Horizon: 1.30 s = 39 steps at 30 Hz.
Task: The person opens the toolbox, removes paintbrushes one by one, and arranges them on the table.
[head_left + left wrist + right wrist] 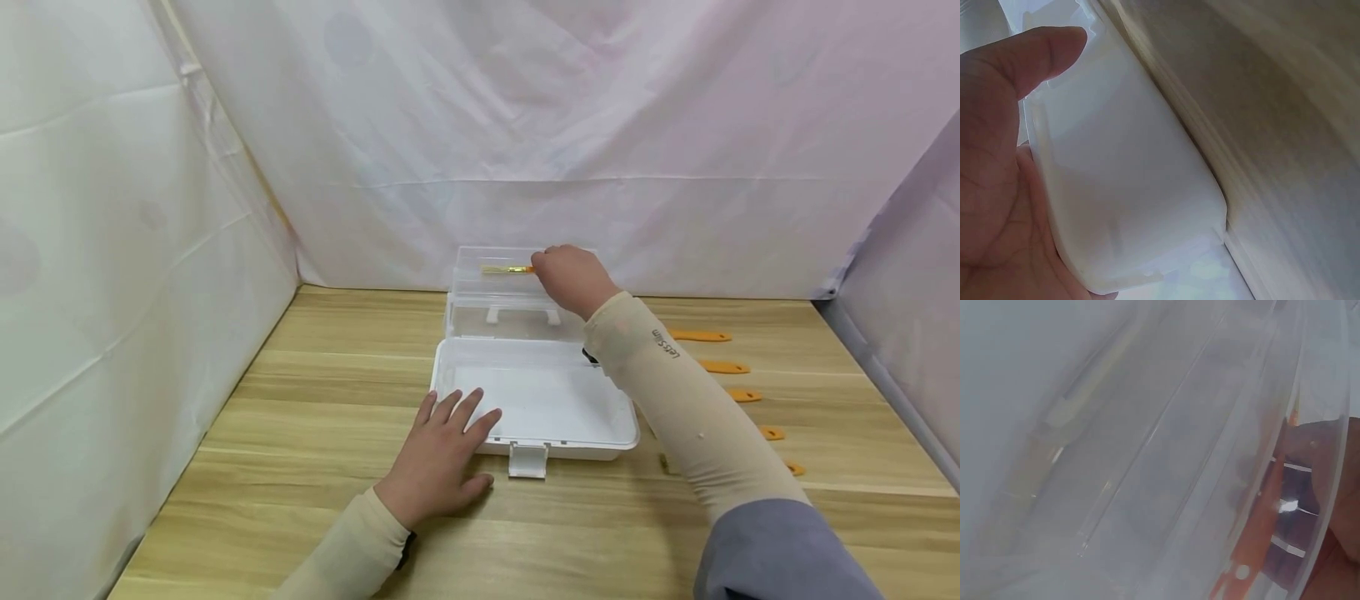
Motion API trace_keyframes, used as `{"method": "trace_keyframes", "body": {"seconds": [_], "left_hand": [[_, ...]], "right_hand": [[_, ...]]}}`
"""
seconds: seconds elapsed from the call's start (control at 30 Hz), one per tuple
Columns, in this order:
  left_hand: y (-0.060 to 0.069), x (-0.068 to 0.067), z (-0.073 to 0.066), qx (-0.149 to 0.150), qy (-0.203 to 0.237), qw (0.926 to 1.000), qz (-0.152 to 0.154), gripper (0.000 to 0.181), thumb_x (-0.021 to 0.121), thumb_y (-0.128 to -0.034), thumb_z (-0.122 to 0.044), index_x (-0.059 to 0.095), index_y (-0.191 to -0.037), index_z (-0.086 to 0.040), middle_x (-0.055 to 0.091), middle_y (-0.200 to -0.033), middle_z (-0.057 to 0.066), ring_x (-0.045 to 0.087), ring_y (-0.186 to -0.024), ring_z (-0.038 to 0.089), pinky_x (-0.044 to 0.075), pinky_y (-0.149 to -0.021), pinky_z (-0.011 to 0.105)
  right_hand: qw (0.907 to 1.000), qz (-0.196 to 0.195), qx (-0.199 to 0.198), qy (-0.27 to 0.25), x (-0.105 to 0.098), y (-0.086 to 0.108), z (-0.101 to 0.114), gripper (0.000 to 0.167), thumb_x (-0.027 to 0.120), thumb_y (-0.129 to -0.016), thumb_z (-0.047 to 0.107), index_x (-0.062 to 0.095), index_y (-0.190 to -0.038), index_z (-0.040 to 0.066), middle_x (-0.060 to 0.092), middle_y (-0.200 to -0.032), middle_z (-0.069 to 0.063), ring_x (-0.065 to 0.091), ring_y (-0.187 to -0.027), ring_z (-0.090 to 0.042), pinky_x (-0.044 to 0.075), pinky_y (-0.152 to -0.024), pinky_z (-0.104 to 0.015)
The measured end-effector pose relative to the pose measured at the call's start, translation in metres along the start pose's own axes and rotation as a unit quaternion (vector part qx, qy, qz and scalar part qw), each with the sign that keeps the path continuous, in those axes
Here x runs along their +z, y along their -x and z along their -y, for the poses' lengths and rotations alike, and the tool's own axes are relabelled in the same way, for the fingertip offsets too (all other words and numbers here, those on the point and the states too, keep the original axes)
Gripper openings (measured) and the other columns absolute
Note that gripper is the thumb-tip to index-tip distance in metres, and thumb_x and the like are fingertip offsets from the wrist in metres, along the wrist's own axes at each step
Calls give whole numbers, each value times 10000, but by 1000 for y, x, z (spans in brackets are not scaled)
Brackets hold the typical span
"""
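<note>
A white plastic case (pixel 525 392) lies with its clear lid (pixel 480 292) swung back, its tray bare inside. My left hand (pixel 435 467) rests at the case's front left corner, fingers straight over the rim; in the left wrist view the thumb lies near the case's outer wall (pixel 1122 156). At the lid, my right hand (pixel 573 275) grips a paintbrush (pixel 510 269) by its orange handle. Its pale bristles and gold ferrule point left. Through clear plastic in the right wrist view, the orange handle (pixel 1254 531) shows a hole near its end.
Several orange-handled tools (pixel 723 367) lie in a column on the table to the right, partly hidden by my right sleeve. A white latch (pixel 528 460) hangs from the case's front. White cloth (pixel 525 125) walls in the wooden table (pixel 322 400).
</note>
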<state>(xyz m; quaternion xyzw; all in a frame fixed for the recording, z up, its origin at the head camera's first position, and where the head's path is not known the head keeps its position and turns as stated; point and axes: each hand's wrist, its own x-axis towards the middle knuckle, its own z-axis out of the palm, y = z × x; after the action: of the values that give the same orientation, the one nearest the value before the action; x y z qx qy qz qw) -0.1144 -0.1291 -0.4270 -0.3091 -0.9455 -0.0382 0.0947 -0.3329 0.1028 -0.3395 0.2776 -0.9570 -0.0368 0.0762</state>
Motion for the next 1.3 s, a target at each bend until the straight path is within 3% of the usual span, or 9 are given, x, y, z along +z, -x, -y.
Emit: {"method": "trace_keyframes", "body": {"seconds": [0.27,0.63,0.83,1.07,1.3], "left_hand": [[1,0,1,14,14,10000,-8,786,756,-762,-523,503,-1440,-217,430,-1507,130,446,-1324,373,265,-1097,608],[2,-1,-1,38,-32,10000,-37,788,757,-758,-528,508,-1437,-215,432,-1505,130,450,-1319,371,271,-1095,605],[2,-1,-1,39,-25,10000,-51,785,759,-759,-528,511,-1435,-215,433,-1504,129,449,-1320,372,267,-1097,602],[2,-1,-2,52,-11,10000,-57,790,760,-756,-528,510,-1435,-213,433,-1503,130,450,-1318,374,270,-1094,606],[2,0,1,41,-40,10000,-39,791,756,-759,-535,506,-1438,-215,430,-1505,130,446,-1321,374,263,-1097,608]], "right_hand": [[9997,-123,-134,166,-3,-1,1,210,707,-922,112,702,-1118,36,678,-989,-98,629,-867,-259,545,-801,-377],[9982,-587,118,105,-18,9,2,225,675,-926,54,698,-1149,73,630,-1080,-79,530,-921,-287,463,-834,-490],[9983,-522,263,-59,-28,15,5,259,669,-926,44,667,-1183,68,619,-1103,-95,527,-957,-298,476,-847,-511],[9980,-552,248,-187,-36,31,8,257,629,-932,29,645,-1188,49,610,-1076,-128,539,-905,-310,505,-799,-489],[9970,-698,271,-176,-45,53,10,241,595,-941,10,652,-1171,59,591,-1028,-123,527,-894,-318,476,-832,-520]]}}
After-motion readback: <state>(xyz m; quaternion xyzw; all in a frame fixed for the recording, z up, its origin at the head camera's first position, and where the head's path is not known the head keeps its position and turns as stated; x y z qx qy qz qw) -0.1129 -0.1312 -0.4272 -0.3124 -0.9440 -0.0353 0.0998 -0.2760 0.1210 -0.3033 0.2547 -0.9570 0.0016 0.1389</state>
